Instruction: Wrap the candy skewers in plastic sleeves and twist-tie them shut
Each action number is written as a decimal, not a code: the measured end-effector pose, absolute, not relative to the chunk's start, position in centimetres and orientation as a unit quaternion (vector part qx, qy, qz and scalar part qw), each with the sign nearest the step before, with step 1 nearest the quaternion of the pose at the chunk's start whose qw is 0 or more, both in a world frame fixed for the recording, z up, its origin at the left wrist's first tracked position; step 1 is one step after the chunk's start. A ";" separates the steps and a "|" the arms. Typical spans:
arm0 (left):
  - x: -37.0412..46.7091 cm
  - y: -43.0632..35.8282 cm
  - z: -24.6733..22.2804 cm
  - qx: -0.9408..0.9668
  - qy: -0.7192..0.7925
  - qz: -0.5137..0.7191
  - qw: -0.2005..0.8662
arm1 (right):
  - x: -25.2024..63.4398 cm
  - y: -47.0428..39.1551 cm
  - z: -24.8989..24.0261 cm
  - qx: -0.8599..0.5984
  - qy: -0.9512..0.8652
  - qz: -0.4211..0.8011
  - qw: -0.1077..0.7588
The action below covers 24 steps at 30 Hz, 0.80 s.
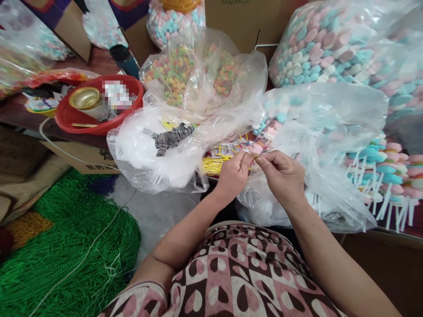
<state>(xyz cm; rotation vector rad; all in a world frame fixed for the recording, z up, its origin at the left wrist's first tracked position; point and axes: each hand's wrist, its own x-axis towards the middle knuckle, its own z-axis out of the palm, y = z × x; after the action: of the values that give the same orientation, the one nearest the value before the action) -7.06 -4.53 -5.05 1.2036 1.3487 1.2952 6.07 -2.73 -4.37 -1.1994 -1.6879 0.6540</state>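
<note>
A clear-wrapped marshmallow skewer (pixel 269 134), pink, white and blue, points away from me at the middle. My left hand (pixel 234 172) and my right hand (pixel 282 175) meet at its near end, thumbs and forefingers pinched together on the gathered wrapper. A thin yellow strip, seemingly a twist tie, shows between the fingertips; its exact hold is hidden. Beside my left hand lies a bundle of yellow twist ties (pixel 214 164), with printed labels (pixel 228 149) just behind. Under my right forearm spread clear plastic bags (pixel 333 193).
Finished marshmallow skewers (pixel 390 165) with white sticks lie at right. Large marshmallow bags (pixel 327 48) stand behind. Ring-candy bags (pixel 185 75) fill the back middle. At left are a white bag with striped cloth (pixel 173 136), a red basin (pixel 99 127) and green cord (pixel 79 233).
</note>
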 end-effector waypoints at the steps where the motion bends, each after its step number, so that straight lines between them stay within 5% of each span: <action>1: -7.1 -4.5 -5.4 0.535 0.553 0.514 0.379 | 6.1 -2.7 -4.5 -0.491 -0.672 0.295 0.469; 6: -7.5 -4.4 -6.5 0.624 0.541 0.470 0.311 | 6.0 -2.7 -4.7 -0.500 -0.609 0.402 0.466; 15: -6.7 -4.6 -5.8 0.596 0.543 0.470 0.359 | 5.6 -3.7 -3.6 -0.546 -0.676 0.232 0.436; 24: -6.5 -4.8 -5.3 0.588 0.543 0.447 0.399 | 6.5 -3.4 -3.6 -0.533 -0.650 0.306 0.446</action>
<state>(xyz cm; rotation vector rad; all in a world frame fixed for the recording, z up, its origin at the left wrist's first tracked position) -6.46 -4.84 -5.32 1.4891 1.3736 1.1302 6.48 -3.39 -3.57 -1.3198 -1.6107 0.7587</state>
